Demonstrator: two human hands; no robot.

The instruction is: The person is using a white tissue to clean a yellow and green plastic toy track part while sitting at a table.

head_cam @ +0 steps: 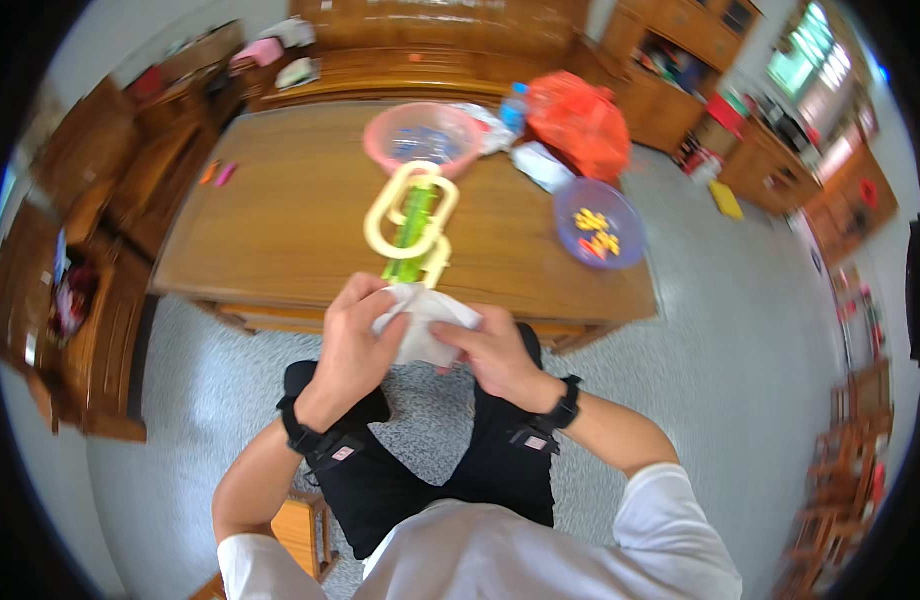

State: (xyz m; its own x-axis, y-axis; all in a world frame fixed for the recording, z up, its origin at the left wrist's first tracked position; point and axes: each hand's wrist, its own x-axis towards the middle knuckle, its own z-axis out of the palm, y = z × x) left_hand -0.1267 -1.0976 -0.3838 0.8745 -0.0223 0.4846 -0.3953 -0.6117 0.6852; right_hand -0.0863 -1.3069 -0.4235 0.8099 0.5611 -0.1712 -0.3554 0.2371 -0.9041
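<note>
A crumpled white tissue or thin cloth [424,324] is held between my two hands, in front of the table's near edge. My left hand [361,326] pinches its left side with thumb and fingers. On the right side, my right hand [497,349] grips it, the thumb lying on top. Just beyond the hands, cream plastic loops [377,225] and a bright green ridged plastic piece [415,217] overlap on the wooden table [295,217]. The tissue and my left hand partly hide the green piece's near end.
A pink basin [377,142] with blue pieces stands farther back, near a blue bottle [513,112] and red plastic bag [580,124]. Right, a purple bowl [568,206] holds yellow pieces. Orange [210,172] and pink [225,174] pieces lie left. A wooden stool [302,532] stands below.
</note>
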